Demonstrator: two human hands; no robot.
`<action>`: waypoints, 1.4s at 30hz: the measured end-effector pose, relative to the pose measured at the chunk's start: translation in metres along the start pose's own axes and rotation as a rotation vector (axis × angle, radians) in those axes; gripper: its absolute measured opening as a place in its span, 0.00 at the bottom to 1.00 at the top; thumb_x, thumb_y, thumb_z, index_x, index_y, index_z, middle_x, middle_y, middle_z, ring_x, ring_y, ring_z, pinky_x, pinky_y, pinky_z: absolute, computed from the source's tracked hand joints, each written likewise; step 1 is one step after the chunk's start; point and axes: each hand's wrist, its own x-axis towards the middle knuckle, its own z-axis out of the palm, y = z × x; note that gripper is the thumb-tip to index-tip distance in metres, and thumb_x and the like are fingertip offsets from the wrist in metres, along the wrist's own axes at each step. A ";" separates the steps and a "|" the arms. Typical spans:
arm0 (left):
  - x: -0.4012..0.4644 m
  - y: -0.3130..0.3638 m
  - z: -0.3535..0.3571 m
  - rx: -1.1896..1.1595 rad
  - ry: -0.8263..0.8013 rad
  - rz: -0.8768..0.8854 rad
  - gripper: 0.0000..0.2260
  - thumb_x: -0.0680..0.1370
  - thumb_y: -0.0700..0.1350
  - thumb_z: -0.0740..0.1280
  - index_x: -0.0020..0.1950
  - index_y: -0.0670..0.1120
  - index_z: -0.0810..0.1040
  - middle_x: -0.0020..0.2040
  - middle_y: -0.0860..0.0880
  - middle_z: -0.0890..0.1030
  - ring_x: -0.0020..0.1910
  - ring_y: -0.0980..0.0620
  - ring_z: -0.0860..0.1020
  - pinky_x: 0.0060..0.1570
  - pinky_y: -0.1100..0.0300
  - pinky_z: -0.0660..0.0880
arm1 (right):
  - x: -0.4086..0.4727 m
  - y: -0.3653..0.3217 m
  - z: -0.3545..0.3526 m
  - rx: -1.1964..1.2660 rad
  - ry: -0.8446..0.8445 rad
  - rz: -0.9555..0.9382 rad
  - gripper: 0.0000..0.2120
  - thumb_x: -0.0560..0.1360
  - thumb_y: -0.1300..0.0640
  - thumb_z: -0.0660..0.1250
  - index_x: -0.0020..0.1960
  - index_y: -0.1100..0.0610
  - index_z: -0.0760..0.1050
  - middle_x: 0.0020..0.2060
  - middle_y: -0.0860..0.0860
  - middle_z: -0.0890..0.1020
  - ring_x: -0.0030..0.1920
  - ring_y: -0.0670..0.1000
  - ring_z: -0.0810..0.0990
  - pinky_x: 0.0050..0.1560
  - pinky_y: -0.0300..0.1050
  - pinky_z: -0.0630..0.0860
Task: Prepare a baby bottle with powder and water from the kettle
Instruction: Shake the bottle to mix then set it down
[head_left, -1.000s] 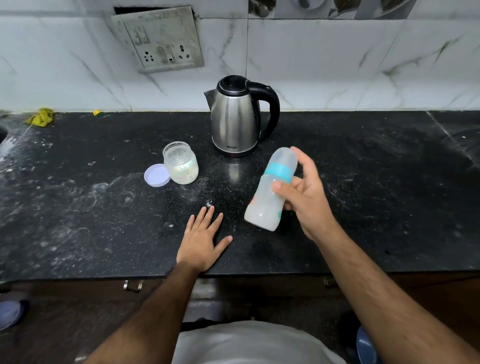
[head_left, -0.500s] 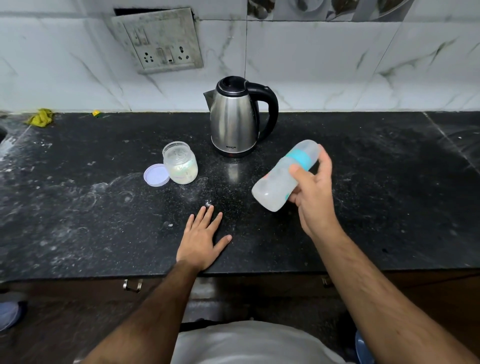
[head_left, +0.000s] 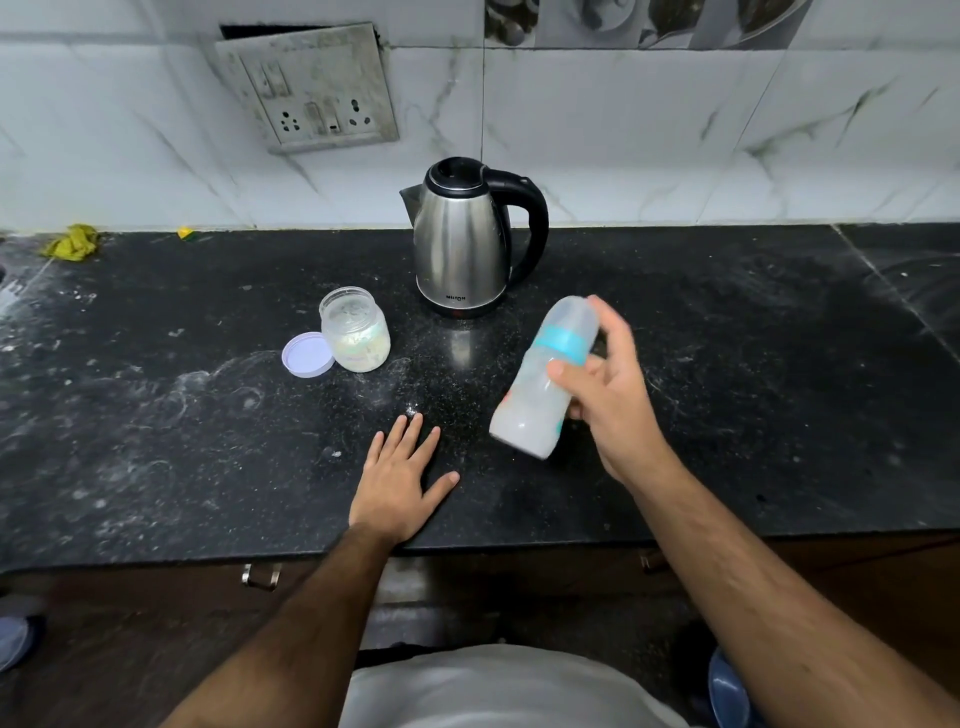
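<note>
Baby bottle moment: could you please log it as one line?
right hand grips tilted bottle | left hand flat on counter | kettle upright

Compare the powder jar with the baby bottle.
The powder jar stands upright on the counter; the baby bottle is tilted in the air, held by the right hand. The jar is open, its lid beside it; the bottle is capped. Both are translucent.

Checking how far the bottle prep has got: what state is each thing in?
Baby bottle: capped, tilted, held off the counter, cloudy white inside.
Right hand: grips bottle.
Left hand: flat on counter.
Powder jar: open, upright.
Jar lid: off, beside jar.
Kettle: lid closed, upright.
</note>
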 end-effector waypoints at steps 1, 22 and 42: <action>0.000 0.000 0.000 -0.002 0.000 0.001 0.36 0.76 0.71 0.45 0.80 0.54 0.57 0.82 0.51 0.50 0.80 0.53 0.43 0.77 0.52 0.39 | 0.004 -0.002 -0.002 0.045 0.071 -0.017 0.37 0.72 0.57 0.68 0.77 0.47 0.57 0.44 0.45 0.85 0.45 0.48 0.84 0.39 0.44 0.81; 0.003 0.003 -0.012 -0.164 -0.006 -0.033 0.30 0.80 0.64 0.56 0.79 0.51 0.61 0.81 0.50 0.54 0.80 0.53 0.47 0.78 0.52 0.42 | 0.008 0.030 -0.011 -0.237 -0.102 0.010 0.27 0.68 0.70 0.77 0.59 0.49 0.73 0.57 0.54 0.81 0.46 0.48 0.85 0.49 0.43 0.81; 0.060 0.030 -0.098 -1.005 -0.065 0.043 0.17 0.77 0.39 0.71 0.66 0.44 0.79 0.58 0.50 0.84 0.53 0.60 0.82 0.62 0.63 0.75 | 0.031 0.067 0.021 -0.566 0.014 0.027 0.27 0.64 0.69 0.79 0.60 0.57 0.76 0.53 0.50 0.84 0.57 0.50 0.82 0.63 0.49 0.76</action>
